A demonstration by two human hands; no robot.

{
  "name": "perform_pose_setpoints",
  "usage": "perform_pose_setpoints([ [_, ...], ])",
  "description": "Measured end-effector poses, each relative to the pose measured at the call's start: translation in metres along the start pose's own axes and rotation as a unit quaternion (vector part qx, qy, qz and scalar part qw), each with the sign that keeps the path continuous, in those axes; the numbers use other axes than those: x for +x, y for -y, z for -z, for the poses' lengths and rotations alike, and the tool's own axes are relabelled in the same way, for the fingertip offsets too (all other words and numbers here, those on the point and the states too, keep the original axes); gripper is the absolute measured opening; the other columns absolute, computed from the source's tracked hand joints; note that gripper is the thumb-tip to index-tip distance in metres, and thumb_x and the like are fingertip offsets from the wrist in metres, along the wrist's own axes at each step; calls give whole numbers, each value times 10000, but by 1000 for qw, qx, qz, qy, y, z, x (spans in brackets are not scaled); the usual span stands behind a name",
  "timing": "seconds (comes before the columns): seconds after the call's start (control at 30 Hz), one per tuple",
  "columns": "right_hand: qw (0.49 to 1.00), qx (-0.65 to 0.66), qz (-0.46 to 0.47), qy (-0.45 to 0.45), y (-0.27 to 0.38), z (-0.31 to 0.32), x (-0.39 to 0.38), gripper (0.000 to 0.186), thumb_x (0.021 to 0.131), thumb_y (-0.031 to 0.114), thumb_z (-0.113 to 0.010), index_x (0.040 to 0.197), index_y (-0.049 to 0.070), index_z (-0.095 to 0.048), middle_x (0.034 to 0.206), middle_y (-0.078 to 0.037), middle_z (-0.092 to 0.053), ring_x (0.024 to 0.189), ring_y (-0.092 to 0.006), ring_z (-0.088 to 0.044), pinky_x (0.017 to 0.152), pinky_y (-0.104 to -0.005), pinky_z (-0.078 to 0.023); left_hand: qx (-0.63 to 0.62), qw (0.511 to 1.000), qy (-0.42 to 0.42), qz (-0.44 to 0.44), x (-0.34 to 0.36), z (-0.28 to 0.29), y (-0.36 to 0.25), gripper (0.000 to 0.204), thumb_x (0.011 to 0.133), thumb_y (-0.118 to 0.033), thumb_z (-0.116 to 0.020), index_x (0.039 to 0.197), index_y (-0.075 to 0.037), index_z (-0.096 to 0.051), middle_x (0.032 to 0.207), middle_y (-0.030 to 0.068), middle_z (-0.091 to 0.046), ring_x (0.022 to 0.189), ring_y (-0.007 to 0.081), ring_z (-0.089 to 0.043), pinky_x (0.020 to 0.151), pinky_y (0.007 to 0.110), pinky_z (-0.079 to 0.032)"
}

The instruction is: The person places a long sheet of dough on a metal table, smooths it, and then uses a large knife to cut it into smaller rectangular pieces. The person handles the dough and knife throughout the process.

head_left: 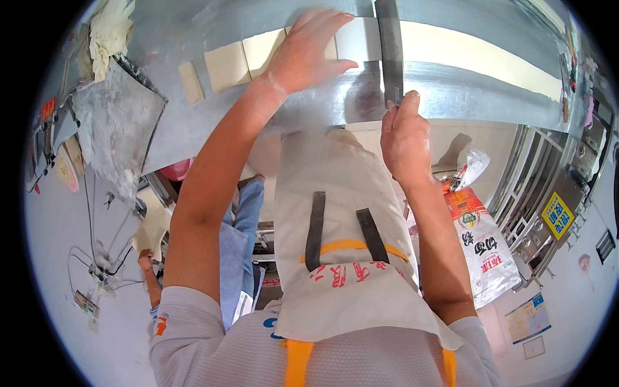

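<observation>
The left hand [308, 51] lies flat, fingers spread, pressing the dough sheet [284, 48] on the steel table [193, 122]. The right hand [404, 135] is clenched around the long knife [389, 51]. Cutting well likely calls for keeping the blade square and clear of the spread fingers.

Steel tabletop [193, 122], shiny, flour-dusted at left. On it: a long pale dough sheet [477, 55] running right, cut square dough pieces [227, 66] side by side, a narrow dough strip [190, 82] just left of them, crumpled dough scraps [111, 32] at far-left corner.
</observation>
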State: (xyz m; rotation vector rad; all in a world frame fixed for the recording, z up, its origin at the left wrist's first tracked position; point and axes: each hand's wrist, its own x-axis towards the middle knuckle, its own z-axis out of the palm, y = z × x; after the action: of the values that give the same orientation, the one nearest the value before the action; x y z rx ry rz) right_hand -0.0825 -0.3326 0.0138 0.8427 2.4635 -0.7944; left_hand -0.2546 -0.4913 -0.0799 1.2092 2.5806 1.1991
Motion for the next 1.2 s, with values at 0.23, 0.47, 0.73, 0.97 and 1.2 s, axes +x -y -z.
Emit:
perform_pose_setpoints([
  [0.23,995,2,74,-71,-22,-21,2,206,1078,120,-572,1190,-31,-488,851,-361,-672,772,-555,-669,687,-584,-547,5,1000,-14,0,5,-2,-1,712,768,-290,-935,1402,-117,-659,1387,50,-699,1289,321,-612,1097,426,-519],
  [0.47,970,171,83,-152,-38,-3,-27,195,1089,91,-597,1060,2,-426,798,-266,-680,670,-466,-677,589,-476,-516,-70,980,-135,124,39,8,8,260,999,-280,-746,1147,-72,-793,1076,106,-795,889,286,-726,853,363,-578],
  [0.73,964,226,24,-136,-75,9,-41,228,1104,125,-588,1051,2,-404,802,-246,-689,624,-412,-669,573,-426,-509,-191,950,-7,245,82,-25,-65,259,984,-280,-765,1108,-55,-796,951,122,-782,796,246,-714,769,344,-570],
  [0.97,964,228,32,-136,-89,12,-49,221,1107,123,-580,1062,8,-397,801,-259,-683,651,-455,-675,571,-444,-513,47,998,-6,39,52,-52,-48,818,779,-375,-933,1487,-154,-588,1494,86,-585,1402,322,-502,1167,467,-397],
  [1.2,969,206,44,-128,-102,11,-45,219,1105,115,-583,1058,7,-398,796,-265,-677,667,-479,-670,562,-454,-508,23,1000,8,8,44,-55,-46,928,730,-353,-954,1536,-166,-534,1477,83,-611,1413,324,-512,1213,489,-339],
])
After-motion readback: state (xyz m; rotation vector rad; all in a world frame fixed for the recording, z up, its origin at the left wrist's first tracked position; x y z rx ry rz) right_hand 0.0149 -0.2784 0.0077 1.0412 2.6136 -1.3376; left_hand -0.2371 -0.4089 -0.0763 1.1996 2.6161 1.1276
